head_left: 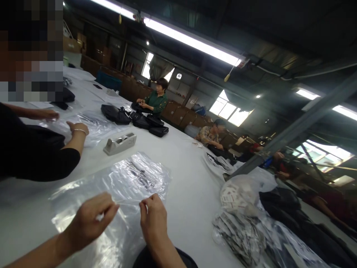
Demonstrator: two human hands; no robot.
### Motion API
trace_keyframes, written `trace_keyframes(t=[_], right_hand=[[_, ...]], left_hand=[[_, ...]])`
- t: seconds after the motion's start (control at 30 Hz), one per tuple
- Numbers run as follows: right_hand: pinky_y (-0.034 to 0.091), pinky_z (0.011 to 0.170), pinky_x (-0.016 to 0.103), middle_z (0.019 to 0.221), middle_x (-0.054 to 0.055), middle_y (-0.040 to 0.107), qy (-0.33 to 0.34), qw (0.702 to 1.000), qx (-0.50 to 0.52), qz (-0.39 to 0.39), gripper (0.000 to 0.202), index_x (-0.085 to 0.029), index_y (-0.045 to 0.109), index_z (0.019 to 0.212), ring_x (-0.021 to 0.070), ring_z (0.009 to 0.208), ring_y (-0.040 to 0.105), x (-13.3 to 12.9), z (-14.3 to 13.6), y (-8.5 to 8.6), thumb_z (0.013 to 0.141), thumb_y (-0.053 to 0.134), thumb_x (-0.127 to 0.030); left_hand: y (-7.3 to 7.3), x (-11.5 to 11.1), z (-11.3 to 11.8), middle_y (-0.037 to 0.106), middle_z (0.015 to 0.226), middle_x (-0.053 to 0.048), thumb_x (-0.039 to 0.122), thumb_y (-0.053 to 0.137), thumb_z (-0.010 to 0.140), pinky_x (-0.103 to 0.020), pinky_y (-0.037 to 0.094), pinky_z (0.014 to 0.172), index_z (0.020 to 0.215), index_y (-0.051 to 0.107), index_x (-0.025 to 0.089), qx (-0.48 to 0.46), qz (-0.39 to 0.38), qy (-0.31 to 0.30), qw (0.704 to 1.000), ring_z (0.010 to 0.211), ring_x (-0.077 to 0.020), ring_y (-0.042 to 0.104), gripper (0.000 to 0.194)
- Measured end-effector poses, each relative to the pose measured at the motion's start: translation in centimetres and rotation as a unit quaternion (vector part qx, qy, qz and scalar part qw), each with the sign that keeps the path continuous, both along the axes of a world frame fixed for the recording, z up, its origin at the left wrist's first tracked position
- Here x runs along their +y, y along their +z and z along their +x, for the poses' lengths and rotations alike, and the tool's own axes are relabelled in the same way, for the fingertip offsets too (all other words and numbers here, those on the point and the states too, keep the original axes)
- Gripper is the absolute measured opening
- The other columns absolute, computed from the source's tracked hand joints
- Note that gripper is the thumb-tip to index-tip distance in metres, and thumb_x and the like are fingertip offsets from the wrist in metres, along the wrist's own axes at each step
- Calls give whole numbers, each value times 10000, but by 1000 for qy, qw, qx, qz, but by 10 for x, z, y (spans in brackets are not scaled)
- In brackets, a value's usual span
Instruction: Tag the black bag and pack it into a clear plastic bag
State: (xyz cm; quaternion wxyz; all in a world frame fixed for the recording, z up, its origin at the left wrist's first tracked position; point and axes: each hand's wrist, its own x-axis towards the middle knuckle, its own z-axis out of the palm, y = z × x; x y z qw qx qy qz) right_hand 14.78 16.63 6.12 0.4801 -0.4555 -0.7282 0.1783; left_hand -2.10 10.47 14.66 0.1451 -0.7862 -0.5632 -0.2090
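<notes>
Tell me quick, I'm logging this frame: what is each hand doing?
Left hand: pinched shut on the clear crinkled plastic bag.
Right hand: pinched shut on the same bag's edge.

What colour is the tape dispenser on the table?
Light grey, almost off-white. The tape dispenser shows best in the head view, standing on the white table.

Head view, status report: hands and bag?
Left hand and right hand pinching clear plastic bag edge. Tape dispenser beyond, apart.
</notes>
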Motion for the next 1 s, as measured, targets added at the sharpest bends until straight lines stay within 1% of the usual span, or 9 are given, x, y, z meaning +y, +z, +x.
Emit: trace_keyframes(t=[0.07,0.13,0.23,0.37,0.47,0.53,0.63,0.83,1.0], right_hand=[[414,631,259,769,46,649,2,996,64,-65,196,-198,685,713,173,703,617,8,5,-2,844,546,-150],[400,608,260,702,34,660,1,988,105,-112,208,-194,682,694,177,659,613,17,8,-9,843,539,-172],[380,585,255,649,18,667,9,980,145,-134,243,-195,687,678,179,633,609,28,12,-22,851,517,-187],[390,621,255,675,20,680,17,982,152,-115,256,-193,710,698,183,669,620,32,20,-34,847,505,-153],[396,633,254,711,29,673,8,982,158,-101,223,-193,707,708,179,699,617,26,22,-38,839,534,-145],[396,629,248,710,23,655,14,982,167,-92,189,-189,689,696,168,699,607,20,21,-38,826,562,-136],[399,634,237,695,4,635,39,979,179,-92,125,-182,663,673,152,686,596,9,19,-37,770,635,-107],[417,639,233,658,-7,650,42,972,195,-125,127,-179,690,774,144,638,606,-5,28,-39,758,613,-80],[413,635,263,735,35,663,5,997,23,-72,216,-206,692,741,183,689,624,-11,36,-49,825,520,-106]], left_hand=[[-36,-20,-9,686,911,-95,396,500,902,-371,468,802,890,676,233,81,-119,-82,986,881,-246,620,240],[-68,-23,-22,585,1324,-109,507,594,827,-539,400,986,1249,581,355,151,-207,-125,959,1202,-373,520,449],[-89,-1,-37,399,1503,-33,511,509,884,-709,212,1061,1356,426,502,175,-273,-93,941,1363,-421,337,479],[-78,31,-41,356,1525,-63,600,574,808,-762,101,1048,1317,500,465,150,-288,-65,944,1386,-464,253,532],[-69,39,-26,608,1302,-123,671,600,740,-611,308,1058,1154,673,309,-6,-258,17,966,1229,-397,506,555],[-67,42,-9,716,1033,-118,645,587,759,-454,479,916,1097,687,207,-184,-249,92,946,993,-317,645,561],[-69,52,20,722,825,-87,617,640,704,-332,530,680,1019,689,139,-345,-266,109,894,757,-259,677,575],[-76,60,52,720,752,-85,665,548,713,-267,472,501,777,686,147,-386,-302,66,869,571,-184,636,540],[-82,48,57,733,777,-97,662,564,702,-274,469,506,782,703,150,-388,-319,51,863,577,-187,630,537]])
